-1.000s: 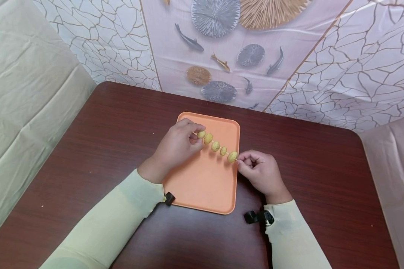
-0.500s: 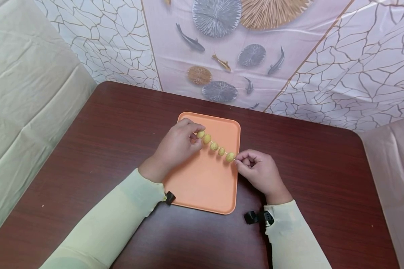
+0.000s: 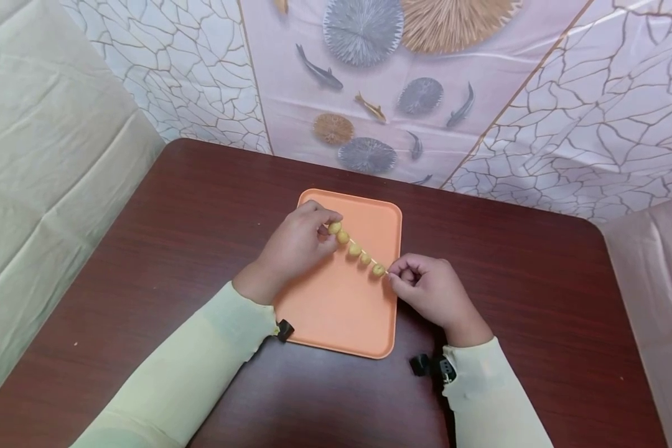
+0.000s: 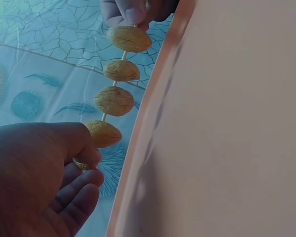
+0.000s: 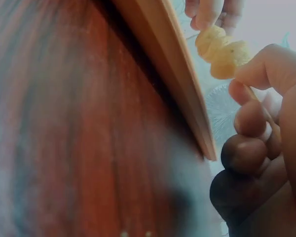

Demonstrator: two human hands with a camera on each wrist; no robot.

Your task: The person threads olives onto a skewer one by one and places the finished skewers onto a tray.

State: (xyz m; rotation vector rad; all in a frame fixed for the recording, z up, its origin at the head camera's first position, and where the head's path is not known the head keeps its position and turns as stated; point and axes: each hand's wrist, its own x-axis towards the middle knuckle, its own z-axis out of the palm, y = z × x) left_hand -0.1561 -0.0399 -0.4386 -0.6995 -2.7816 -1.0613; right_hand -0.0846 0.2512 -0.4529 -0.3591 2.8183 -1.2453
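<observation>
A thin wooden skewer point(image 3: 372, 258) runs slantwise over the orange tray point(image 3: 341, 323), held between both hands. Several yellow, wrinkled oval pieces point(image 3: 354, 249) are threaded along it, with short stretches of bare stick between some of them. My left hand point(image 3: 295, 239) pinches the far-left end, at the outermost piece, which its fingers partly cover in the left wrist view. Thumb and forefinger of my right hand point(image 3: 434, 289) grip the bare lower end of the stick, just past the last piece. In the right wrist view the stick point(image 5: 266, 113) passes back under the right fingers.
The tray lies on a dark reddish-brown table point(image 3: 537, 298). Behind the table hangs a patterned cloth point(image 3: 369, 124) with fish and round motifs. Plain pale cloth point(image 3: 45, 186) closes the left side. Black wrist camera mounts point(image 3: 420, 365) stick out by the sleeves.
The skewer's right end and my right hand have shifted slightly left and toward the body. The yellow pieces look rounder than before. My left hand keeps its pinch in nearly the same spot.
</observation>
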